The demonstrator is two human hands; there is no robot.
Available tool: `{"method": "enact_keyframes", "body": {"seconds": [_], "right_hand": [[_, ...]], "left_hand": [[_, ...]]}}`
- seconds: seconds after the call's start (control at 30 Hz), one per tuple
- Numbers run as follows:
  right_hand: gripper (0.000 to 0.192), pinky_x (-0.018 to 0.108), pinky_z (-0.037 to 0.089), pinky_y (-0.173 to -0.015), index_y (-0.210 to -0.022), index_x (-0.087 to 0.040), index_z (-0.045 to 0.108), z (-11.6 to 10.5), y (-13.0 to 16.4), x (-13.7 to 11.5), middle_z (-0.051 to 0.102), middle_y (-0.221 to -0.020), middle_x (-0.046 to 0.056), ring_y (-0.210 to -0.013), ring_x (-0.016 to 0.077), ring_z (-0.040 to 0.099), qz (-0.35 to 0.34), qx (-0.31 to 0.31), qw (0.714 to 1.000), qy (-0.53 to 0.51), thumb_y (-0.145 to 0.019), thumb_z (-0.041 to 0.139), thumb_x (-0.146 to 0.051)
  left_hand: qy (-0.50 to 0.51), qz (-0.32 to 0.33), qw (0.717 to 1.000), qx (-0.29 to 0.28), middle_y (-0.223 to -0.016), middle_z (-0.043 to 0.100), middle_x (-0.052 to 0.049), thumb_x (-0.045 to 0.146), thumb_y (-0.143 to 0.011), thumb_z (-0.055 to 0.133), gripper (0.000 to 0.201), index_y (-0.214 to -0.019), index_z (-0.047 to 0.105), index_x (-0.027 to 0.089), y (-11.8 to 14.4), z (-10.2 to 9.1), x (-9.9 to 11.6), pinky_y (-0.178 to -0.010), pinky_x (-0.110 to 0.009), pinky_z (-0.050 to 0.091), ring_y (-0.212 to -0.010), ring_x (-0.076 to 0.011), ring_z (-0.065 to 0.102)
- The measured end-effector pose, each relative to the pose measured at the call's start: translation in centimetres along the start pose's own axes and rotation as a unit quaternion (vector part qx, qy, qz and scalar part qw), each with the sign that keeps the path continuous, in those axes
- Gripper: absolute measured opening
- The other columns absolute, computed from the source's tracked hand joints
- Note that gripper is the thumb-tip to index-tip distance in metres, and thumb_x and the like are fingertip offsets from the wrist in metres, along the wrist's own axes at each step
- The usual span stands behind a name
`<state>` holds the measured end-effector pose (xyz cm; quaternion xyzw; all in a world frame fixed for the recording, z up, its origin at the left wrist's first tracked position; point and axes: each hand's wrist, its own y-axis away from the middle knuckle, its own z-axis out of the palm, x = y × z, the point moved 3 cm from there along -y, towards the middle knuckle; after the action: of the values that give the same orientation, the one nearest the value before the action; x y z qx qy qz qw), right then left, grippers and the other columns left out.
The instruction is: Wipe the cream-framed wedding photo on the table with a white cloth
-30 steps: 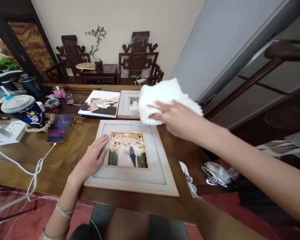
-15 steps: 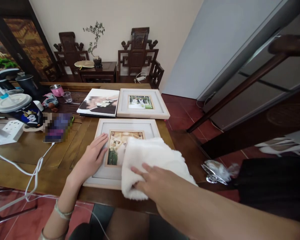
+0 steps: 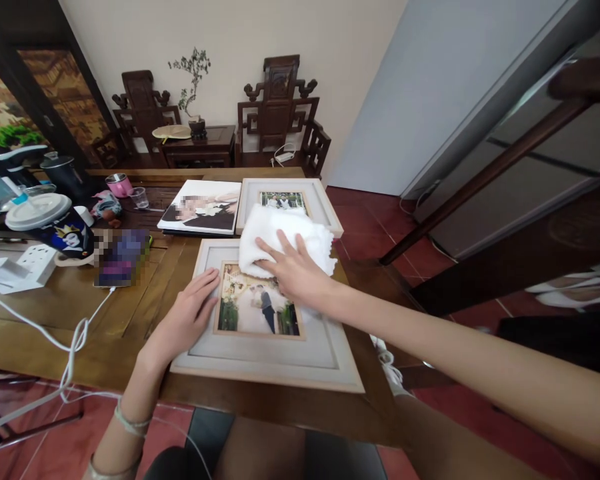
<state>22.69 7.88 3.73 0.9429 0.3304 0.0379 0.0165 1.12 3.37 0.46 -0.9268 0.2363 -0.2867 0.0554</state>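
A pale wooden picture frame point(image 3: 270, 370) lies flat on the table, its photo point(image 3: 260, 300) showing a couple standing among flowers. My left hand point(image 3: 187, 313) rests on the left side of this frame, fingers stretched out and holding nothing. At the frame's far edge, my right hand point(image 3: 300, 270) has hold of a folded white cloth point(image 3: 290, 230), with its fingers spread over the top. The cloth covers the upper right of the near frame and overlaps the front of a second frame point(image 3: 325, 203) behind it.
Beside the second frame lies a stack of photo prints point(image 3: 203, 207). To the left are a phone point(image 3: 123, 257) with a white cable point(image 3: 80, 333), a lidded drink cup point(image 3: 55, 227), a pink mug point(image 3: 119, 185) and a small clear cup point(image 3: 140, 197). Dark carved chairs point(image 3: 280, 100) stand beyond the table.
My right hand has moved the white cloth away from me, from the frame's lower right to its far edge, uncovering most of the photo. My left hand stays on the frame's left side.
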Motion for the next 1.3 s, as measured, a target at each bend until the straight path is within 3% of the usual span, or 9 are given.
{"method": "enact_keyframes", "body": {"seconds": [0.2,0.27,0.37,0.5,0.67,0.87,0.97,1.1,1.3], "right_hand": [[0.076,0.071,0.03,-0.106,-0.138,-0.027,0.055,-2.0,3.3,-4.5,0.027,-0.158,0.007,-0.138,0.0533,0.021,-0.012,-0.126,0.991,-0.036,-0.069,0.059,0.004],[0.088,0.07,0.031,-0.106,-0.14,-0.031,0.052,-3.1,5.6,-6.9,0.022,-0.16,0.006,-0.138,0.0531,0.019,-0.043,-0.218,0.968,-0.113,-0.061,0.067,0.003],[0.083,0.07,0.036,-0.103,-0.136,-0.032,0.056,-4.7,8.0,-9.1,0.03,-0.157,0.004,-0.139,0.0495,0.025,-0.077,-0.264,0.944,-0.184,-0.061,0.066,0.002],[0.081,0.068,0.034,-0.105,-0.142,-0.03,0.048,-3.8,7.1,-8.9,0.026,-0.159,0.003,-0.141,0.0462,0.02,-0.077,-0.218,0.955,-0.187,-0.069,0.055,0.003],[0.068,0.071,0.022,-0.108,-0.147,-0.02,0.04,-1.0,0.3,-6.3,0.019,-0.161,0.011,-0.144,0.0446,0.01,-0.047,-0.011,0.997,-0.066,-0.083,0.043,0.001],[0.068,0.059,0.02,-0.114,-0.147,-0.006,0.037,-1.0,-5.8,-6.7,0.026,-0.157,0.021,-0.143,0.0449,0.015,-0.061,0.017,0.998,-0.006,-0.083,0.06,-0.013],[0.056,0.059,0.026,-0.111,-0.139,-0.006,0.048,-1.2,-4.7,-8.2,0.033,-0.153,0.023,-0.141,0.0451,0.023,-0.087,0.022,0.996,-0.005,-0.085,0.058,-0.015],[0.043,0.057,0.035,-0.106,-0.126,-0.011,0.061,-1.8,-0.3,-10.4,0.046,-0.144,0.022,-0.135,0.0407,0.037,-0.162,0.02,0.986,-0.017,-0.084,0.056,-0.012],[0.044,0.055,0.041,-0.101,-0.115,-0.016,0.068,-4.2,6.0,-11.6,0.053,-0.138,0.018,-0.129,0.0416,0.042,-0.246,-0.098,0.962,-0.073,-0.071,0.071,-0.017]], "left_hand": [[0.009,0.015,0.999,0.031,-0.147,0.048,-0.014,0.031,-0.099,0.038,0.044,-0.138,0.051,0.012,0.0,0.3,-0.2,-0.118,-0.046,0.031,-0.141,-0.0231,0.039],[0.012,0.016,0.999,0.038,-0.146,0.049,-0.014,0.031,-0.099,0.039,0.044,-0.138,0.051,0.012,0.0,0.4,-0.2,-0.118,-0.046,0.031,-0.14,-0.0232,0.039],[0.016,0.009,0.999,0.034,-0.147,0.048,-0.014,0.033,-0.1,0.037,0.046,-0.138,0.05,0.012,0.1,0.3,-0.1,-0.118,-0.045,0.03,-0.141,-0.0226,0.038],[0.036,-0.03,0.999,0.026,-0.152,0.042,-0.011,0.038,-0.102,0.032,0.049,-0.142,0.045,0.015,0.3,-0.1,0.3,-0.12,-0.045,0.025,-0.143,-0.0217,0.034],[0.065,-0.017,0.997,0.039,-0.159,0.029,-0.01,0.042,-0.102,0.03,0.055,-0.151,0.029,0.017,0.6,-0.6,0.4,-0.122,-0.041,0.018,-0.147,-0.0213,0.025],[0.055,-0.022,0.996,0.065,-0.164,0.008,-0.009,0.045,-0.102,0.029,0.062,-0.156,0.012,0.02,0.8,-0.7,0.1,-0.122,-0.043,0.011,-0.15,-0.0237,0.007],[0.067,-0.015,0.995,0.077,-0.164,0.007,-0.009,0.046,-0.102,0.029,0.062,-0.156,0.012,0.02,1.0,-0.8,0.2,-0.122,-0.042,0.01,-0.15,-0.0231,0.008],[0.102,0.006,0.991,0.084,-0.164,0.014,-0.007,0.056,-0.1,0.02,0.066,-0.156,0.013,0.021,1.3,-1.0,0.4,-0.122,-0.041,0.009,-0.15,-0.0231,0.012],[0.101,-0.03,0.994,0.022,-0.163,0.018,-0.007,0.06,-0.098,0.016,0.069,-0.154,0.022,0.019,1.5,-0.8,0.6,-0.122,-0.043,0.008,-0.15,-0.0235,0.01]]}}
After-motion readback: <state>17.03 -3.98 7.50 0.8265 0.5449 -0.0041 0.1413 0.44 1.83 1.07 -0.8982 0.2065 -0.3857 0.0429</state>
